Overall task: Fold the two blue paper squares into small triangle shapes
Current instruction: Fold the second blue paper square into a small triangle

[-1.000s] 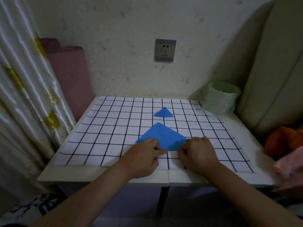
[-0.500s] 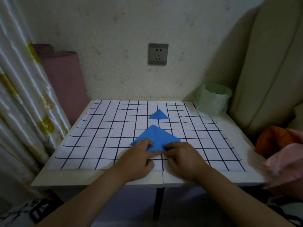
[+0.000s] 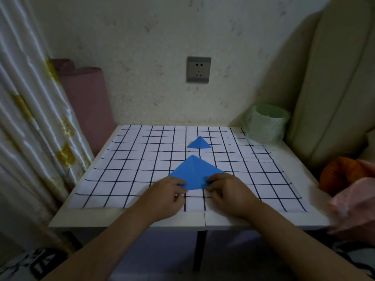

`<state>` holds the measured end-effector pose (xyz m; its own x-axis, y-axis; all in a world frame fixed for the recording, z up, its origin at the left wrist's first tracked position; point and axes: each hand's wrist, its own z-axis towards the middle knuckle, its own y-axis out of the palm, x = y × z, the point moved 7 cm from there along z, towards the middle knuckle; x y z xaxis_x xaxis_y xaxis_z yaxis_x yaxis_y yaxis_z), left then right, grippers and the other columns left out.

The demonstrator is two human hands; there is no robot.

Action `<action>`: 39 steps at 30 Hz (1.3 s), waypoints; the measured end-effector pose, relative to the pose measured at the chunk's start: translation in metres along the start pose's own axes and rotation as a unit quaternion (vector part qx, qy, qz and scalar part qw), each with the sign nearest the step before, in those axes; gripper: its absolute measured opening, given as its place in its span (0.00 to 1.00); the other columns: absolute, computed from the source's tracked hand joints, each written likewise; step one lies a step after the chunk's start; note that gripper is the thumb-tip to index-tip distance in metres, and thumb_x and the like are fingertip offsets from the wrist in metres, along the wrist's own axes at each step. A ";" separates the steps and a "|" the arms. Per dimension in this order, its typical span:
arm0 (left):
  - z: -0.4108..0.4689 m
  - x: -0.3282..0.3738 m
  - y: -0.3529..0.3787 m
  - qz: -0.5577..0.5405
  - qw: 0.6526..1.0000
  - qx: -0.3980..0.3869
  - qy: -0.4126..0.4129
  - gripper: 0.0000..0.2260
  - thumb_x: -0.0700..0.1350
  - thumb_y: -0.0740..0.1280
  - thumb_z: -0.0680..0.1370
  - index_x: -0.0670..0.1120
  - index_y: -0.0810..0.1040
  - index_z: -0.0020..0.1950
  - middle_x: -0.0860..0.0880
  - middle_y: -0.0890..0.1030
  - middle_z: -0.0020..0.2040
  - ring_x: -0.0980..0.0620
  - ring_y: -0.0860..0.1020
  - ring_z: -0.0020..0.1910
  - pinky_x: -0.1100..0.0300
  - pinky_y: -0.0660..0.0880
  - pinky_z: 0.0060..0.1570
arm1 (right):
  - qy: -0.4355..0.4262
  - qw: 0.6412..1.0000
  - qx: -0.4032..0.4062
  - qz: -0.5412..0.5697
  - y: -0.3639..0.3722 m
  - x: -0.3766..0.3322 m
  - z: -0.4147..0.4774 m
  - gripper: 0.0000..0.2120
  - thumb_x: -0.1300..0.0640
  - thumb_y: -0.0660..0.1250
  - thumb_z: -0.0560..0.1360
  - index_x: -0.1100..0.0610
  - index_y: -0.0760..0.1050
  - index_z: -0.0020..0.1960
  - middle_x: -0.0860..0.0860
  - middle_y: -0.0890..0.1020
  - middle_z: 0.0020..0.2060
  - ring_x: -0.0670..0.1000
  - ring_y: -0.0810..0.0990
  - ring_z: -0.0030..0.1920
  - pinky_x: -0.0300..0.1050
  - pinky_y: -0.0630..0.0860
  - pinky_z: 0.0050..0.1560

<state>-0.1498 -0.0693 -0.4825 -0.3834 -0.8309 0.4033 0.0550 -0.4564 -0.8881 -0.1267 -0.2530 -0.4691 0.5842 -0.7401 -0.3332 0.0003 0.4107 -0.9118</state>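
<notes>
On the checked mat (image 3: 125,171) the blue paper triangle (image 3: 194,173) lies tip away, its long base across, with the left hand (image 3: 168,193) pinching its left corner and the right hand (image 3: 227,191) its right corner.

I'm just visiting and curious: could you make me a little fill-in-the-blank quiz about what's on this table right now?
1. The left hand and right hand both pinch the larger folded paper, whose colour is ____.
2. The small triangle lies ____ from the person than the larger folded paper.
3. Both papers lie on a white mat printed with a black ____.
4. The green container stands at the far ____ corner of the table.

Missing words: blue; farther; grid; right.
</notes>
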 end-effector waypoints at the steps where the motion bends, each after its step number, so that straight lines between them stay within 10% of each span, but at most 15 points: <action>1: -0.001 0.000 -0.001 -0.003 1.000 0.000 -0.003 0.19 0.50 0.58 0.74 0.50 0.84 0.58 0.54 0.78 0.66 0.58 0.73 0.64 0.67 0.65 0.62 | 0.005 1.000 -0.003 0.001 0.001 0.001 0.000 0.12 0.55 0.63 0.77 0.51 0.84 0.54 0.46 0.79 0.62 0.42 0.75 0.61 0.31 0.63 0.60; 11: 0.000 -0.009 -0.007 -0.065 0.997 0.027 -0.016 0.10 0.41 0.65 0.77 0.44 0.85 0.54 0.52 0.79 0.65 0.57 0.75 0.63 0.64 0.68 0.67 | 0.036 0.998 -0.048 0.021 0.005 0.007 0.004 0.11 0.54 0.62 0.77 0.49 0.82 0.54 0.45 0.73 0.70 0.43 0.72 0.67 0.33 0.61 0.62; 18: 0.012 0.031 -0.009 -0.048 0.996 0.056 0.059 0.17 0.44 0.62 0.77 0.48 0.79 0.64 0.53 0.78 0.62 0.58 0.71 0.63 0.74 0.61 0.63 | -0.002 0.999 -0.014 -0.040 0.004 -0.001 0.007 0.12 0.55 0.59 0.77 0.48 0.78 0.57 0.45 0.81 0.56 0.47 0.76 0.59 0.47 0.66 0.63; 24: 0.025 0.043 0.013 -0.018 0.998 -0.001 0.064 0.11 0.47 0.59 0.81 0.49 0.75 0.61 0.53 0.76 0.53 0.55 0.72 0.53 0.55 0.73 0.55 | 0.009 0.999 -0.011 -0.046 0.003 -0.005 0.014 0.14 0.59 0.59 0.76 0.52 0.82 0.52 0.49 0.80 0.43 0.49 0.75 0.45 0.46 0.70 0.51; 33: 0.033 0.030 0.016 0.003 0.996 -0.023 0.090 0.13 0.53 0.62 0.81 0.48 0.77 0.61 0.55 0.71 0.54 0.58 0.68 0.54 0.57 0.72 0.56 | 0.015 0.998 -0.036 -0.056 -0.005 0.023 0.025 0.25 0.69 0.62 0.73 0.55 0.75 0.69 0.55 0.69 0.73 0.55 0.67 0.72 0.52 0.62 0.72; 39: 0.043 0.005 0.007 0.033 0.996 -0.034 0.072 0.11 0.57 0.65 0.78 0.51 0.73 0.50 0.53 0.77 0.56 0.54 0.74 0.55 0.52 0.75 0.53 | 0.018 0.992 -0.090 -0.090 0.005 0.036 0.028 0.28 0.64 0.62 0.74 0.47 0.70 0.72 0.48 0.69 0.73 0.50 0.67 0.70 0.48 0.58 0.69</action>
<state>-0.1113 -0.0904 -0.4777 -0.5104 -0.8014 0.3119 0.0243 -0.3760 -0.9263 -0.0830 -0.2630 -0.4789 0.5582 -0.8129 -0.1664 -0.0442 0.1712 -0.9843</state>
